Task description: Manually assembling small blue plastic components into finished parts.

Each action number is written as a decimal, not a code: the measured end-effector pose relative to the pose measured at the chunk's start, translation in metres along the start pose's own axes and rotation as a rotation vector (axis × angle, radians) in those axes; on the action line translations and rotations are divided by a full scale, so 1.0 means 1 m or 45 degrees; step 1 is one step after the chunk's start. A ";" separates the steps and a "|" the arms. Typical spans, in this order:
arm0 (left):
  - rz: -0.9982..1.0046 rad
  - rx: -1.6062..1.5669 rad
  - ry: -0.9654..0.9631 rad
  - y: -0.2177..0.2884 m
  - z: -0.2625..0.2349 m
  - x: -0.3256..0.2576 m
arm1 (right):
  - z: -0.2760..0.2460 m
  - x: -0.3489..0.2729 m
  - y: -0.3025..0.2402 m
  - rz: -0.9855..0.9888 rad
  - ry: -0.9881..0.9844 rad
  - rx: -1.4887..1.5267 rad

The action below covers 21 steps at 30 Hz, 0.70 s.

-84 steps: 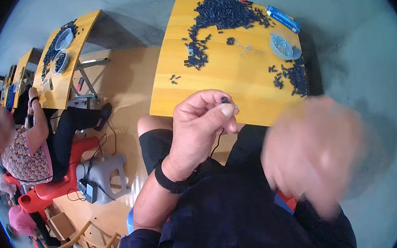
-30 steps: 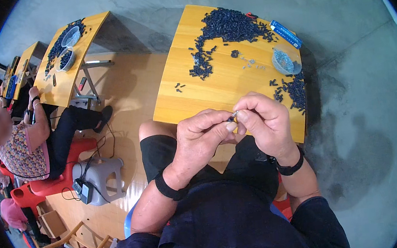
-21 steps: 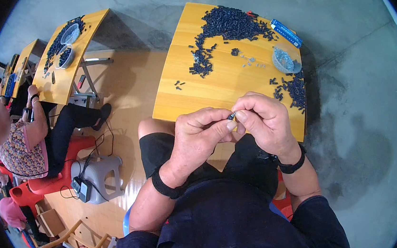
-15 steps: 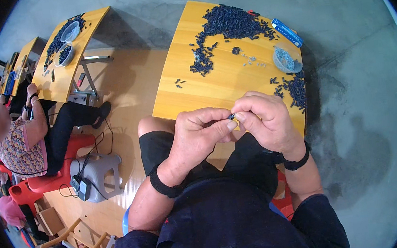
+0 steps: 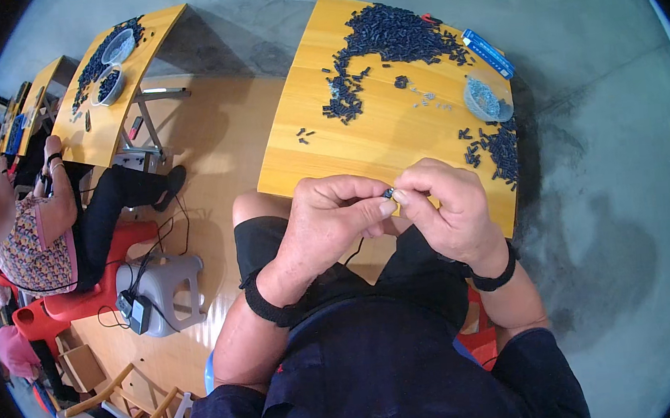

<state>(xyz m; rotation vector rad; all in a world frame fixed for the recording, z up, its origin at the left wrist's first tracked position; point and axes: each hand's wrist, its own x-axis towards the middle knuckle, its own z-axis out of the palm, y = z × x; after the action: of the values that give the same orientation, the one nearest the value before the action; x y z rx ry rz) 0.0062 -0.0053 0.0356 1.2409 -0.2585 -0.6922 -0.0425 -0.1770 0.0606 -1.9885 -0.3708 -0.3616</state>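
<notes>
A co-worker sits at a side bench; the left hand, grip narrow, holds a black piece near the close edge of the main bench; a heap of similar pieces lies farther back; the right hand, grip likewise narrow, pinches the piece's right end; a tub and blue box lie rightward.
</notes>
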 end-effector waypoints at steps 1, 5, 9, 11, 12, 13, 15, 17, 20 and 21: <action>0.002 -0.023 -0.014 0.000 0.000 0.000 | -0.002 0.000 0.001 -0.065 -0.064 -0.045; -0.008 -0.012 -0.040 0.001 -0.002 0.001 | -0.001 0.000 0.005 -0.139 -0.058 -0.064; -0.084 0.033 -0.097 0.001 -0.004 0.001 | -0.003 -0.005 0.011 -0.245 -0.134 -0.148; -0.107 0.043 -0.113 -0.002 -0.005 0.002 | -0.001 -0.009 0.014 -0.286 -0.146 -0.174; -0.122 0.029 -0.104 -0.003 -0.005 0.003 | -0.001 -0.010 0.016 -0.311 -0.151 -0.219; -0.136 0.015 -0.095 -0.004 -0.005 0.004 | 0.000 -0.012 0.018 -0.336 -0.156 -0.264; -0.151 -0.005 -0.083 -0.013 -0.007 0.006 | 0.002 -0.014 0.023 -0.361 -0.161 -0.299; -0.174 -0.052 -0.064 -0.014 -0.007 0.007 | 0.002 -0.015 0.026 -0.373 -0.184 -0.346; -0.207 -0.060 -0.060 -0.018 -0.009 0.010 | 0.004 -0.009 0.030 -0.333 -0.158 -0.236; -0.209 -0.077 -0.053 -0.020 -0.010 0.011 | 0.004 -0.007 0.035 -0.337 -0.157 -0.238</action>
<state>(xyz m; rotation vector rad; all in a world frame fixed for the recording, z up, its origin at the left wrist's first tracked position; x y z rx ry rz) 0.0134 -0.0070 0.0119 1.1995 -0.1697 -0.8616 -0.0343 -0.1892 0.0275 -2.1549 -0.7048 -0.4544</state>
